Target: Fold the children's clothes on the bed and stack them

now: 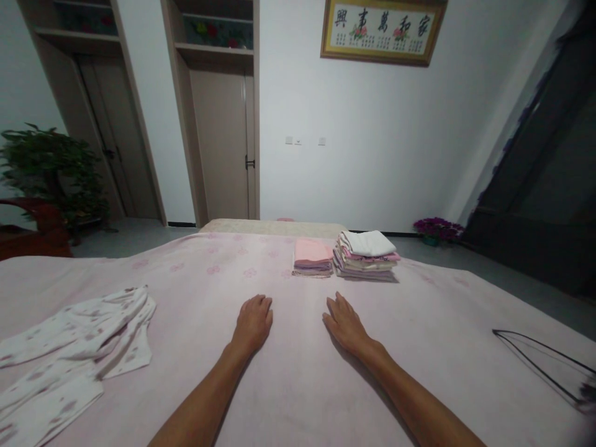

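Observation:
My left hand [254, 321] rests palm down on a pale pink flowered sheet [288, 372], its fingers loosely bent and holding nothing. To its right, my right hand [343, 321] lies on the same sheet with fingers apart, also without anything in it. Just beyond my hands are two neat stacks of folded cloth. The lower stack [313, 257] has a pink piece on top; the taller stack [365, 256] beside it is topped with white. Off to the left lies a crumpled white patterned garment [88, 347], apart from my left hand.
A thin black looped cord or wire [526, 347] lies at the right. Past the sheet's far edge are a white wall, two doors and a framed calligraphy picture [382, 31]. A leafy plant [51, 167] and reddish wooden furniture [41, 226] stand left; purple flowers [437, 228] sit far right.

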Demonstrator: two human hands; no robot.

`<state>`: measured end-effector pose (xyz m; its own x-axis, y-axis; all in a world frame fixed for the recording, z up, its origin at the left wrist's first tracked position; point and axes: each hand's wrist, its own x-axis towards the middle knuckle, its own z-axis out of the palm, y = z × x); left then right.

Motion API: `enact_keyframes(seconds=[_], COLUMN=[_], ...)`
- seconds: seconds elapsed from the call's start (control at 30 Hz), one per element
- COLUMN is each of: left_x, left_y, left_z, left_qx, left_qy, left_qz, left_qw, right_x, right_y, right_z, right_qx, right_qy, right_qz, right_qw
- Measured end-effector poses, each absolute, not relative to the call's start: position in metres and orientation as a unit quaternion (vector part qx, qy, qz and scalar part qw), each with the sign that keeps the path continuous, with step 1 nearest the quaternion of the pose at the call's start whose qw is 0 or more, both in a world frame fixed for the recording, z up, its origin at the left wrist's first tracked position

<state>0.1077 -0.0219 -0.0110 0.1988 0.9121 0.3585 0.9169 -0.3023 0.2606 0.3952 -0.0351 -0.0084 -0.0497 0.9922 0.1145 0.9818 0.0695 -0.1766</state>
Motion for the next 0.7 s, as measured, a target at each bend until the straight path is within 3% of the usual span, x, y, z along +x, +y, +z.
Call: enact_keyframes(seconds=[0.37,0.7], left_x=[0.072,-0.091], left_y=[-0.046,-0.059], left_z=[-0.001,0.023], left_qx=[-0.782,-0.545], left_qy=[-0.595,-0.814], left_qz=[-0.182,-0.15], left_qw=[0.037,0.137], right_x=[0.391,0.393], right_y=[-0.069,-0.063], right_z=[-0.019,-0.023], right_qx=[-0.646,-0.639], right_qy=[-0.754,-0.752], right_qz=[-0.041,-0.049], right_qw=[0.114,0.151])
